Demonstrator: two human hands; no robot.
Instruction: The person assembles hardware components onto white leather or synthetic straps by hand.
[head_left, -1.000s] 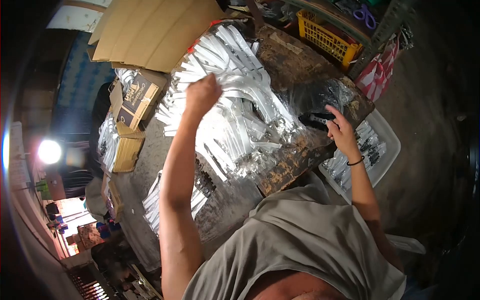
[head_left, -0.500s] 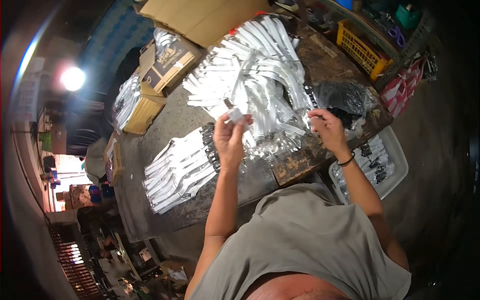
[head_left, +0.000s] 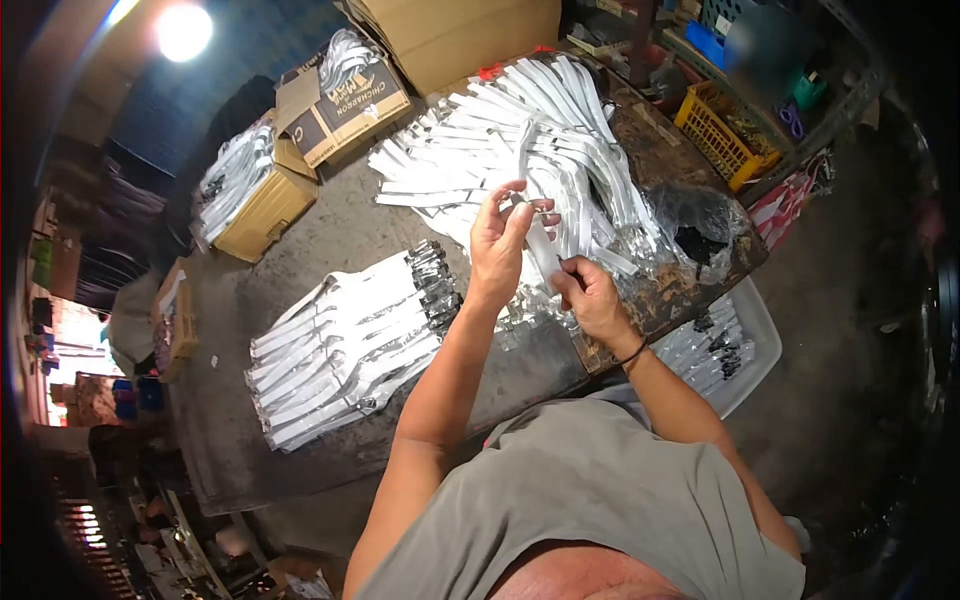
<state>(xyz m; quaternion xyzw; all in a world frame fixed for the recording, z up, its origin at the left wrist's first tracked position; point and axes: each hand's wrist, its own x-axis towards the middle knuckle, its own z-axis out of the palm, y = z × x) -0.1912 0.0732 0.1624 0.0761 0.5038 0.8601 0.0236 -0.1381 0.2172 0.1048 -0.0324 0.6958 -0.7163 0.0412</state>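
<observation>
A white strap [head_left: 541, 248] in clear plastic runs between my two hands, in front of a large pile of similar white straps [head_left: 560, 120]. My left hand [head_left: 502, 235] holds the strap's upper part, with thumb and fingers bent around it. Lower down, my right hand [head_left: 592, 300] pinches the strap's other end between thumb and fingers. To the left of my hands, a neat stack of white straps [head_left: 340, 340] with dark ends [head_left: 432, 285] lies on the dark table [head_left: 230, 390].
Behind are cardboard boxes [head_left: 265, 220] holding more straps. At the right lies a clear plastic bag [head_left: 700, 225] with dark items, near a yellow basket [head_left: 715, 140]. Below the table's right edge, a white tub [head_left: 765, 340] holds packaged pieces.
My right hand has moved left, close to my left hand, and now grips the strap. The strap now shows stretched between both hands. The camera view has shifted.
</observation>
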